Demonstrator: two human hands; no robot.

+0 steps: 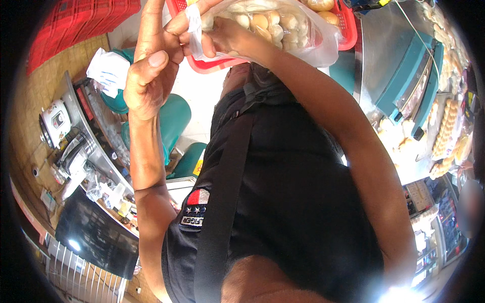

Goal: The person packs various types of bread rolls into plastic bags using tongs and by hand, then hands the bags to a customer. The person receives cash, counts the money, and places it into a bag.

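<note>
A clear plastic bag [322, 41] full of pale round bread buns [291, 28] is in front of me at the top of the view. It lies over a red plastic basket [350, 28], which also holds browner buns [329, 17]. A white strip of the bag loops around fingers of my left hand [159, 60], whose thumb and one finger point away from it. My right hand [227, 36] is bent over the near side of the bag, close to the left fingers. Its fingers curl at the plastic, with the tips partly hidden.
Stacked red crates [83, 26] stand at upper left. Green bins [176, 121] are on the floor to my left, beside a counter with a rice cooker [57, 121]. On the right metal table [373, 45] are a teal bag sealer [403, 75] and bagged bread [445, 128].
</note>
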